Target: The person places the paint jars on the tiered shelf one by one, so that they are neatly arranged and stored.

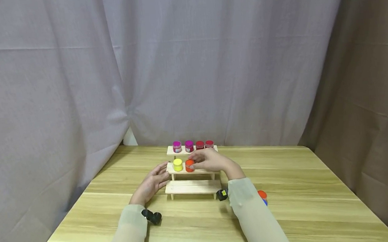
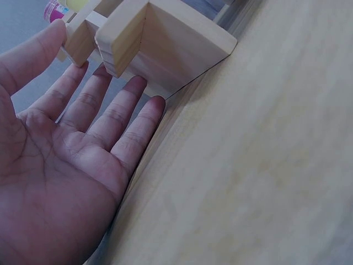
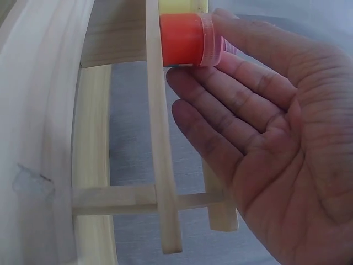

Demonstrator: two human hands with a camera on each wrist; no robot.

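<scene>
Jar [image 3: 181, 40], cylindrical orange plastic, stands pinched by my right hand [image 1: 209, 160] on a pale wooden three-tier rack's middle shelf [image 1: 170, 169]; my left hand [image 1: 152, 181], fingers relaxed, flanks the rack [image 1: 193, 187] at nine o'clock.

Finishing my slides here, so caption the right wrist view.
Right-hand grip pinching an orange jar on a wooden shelf, beside a yellow jar.
</scene>
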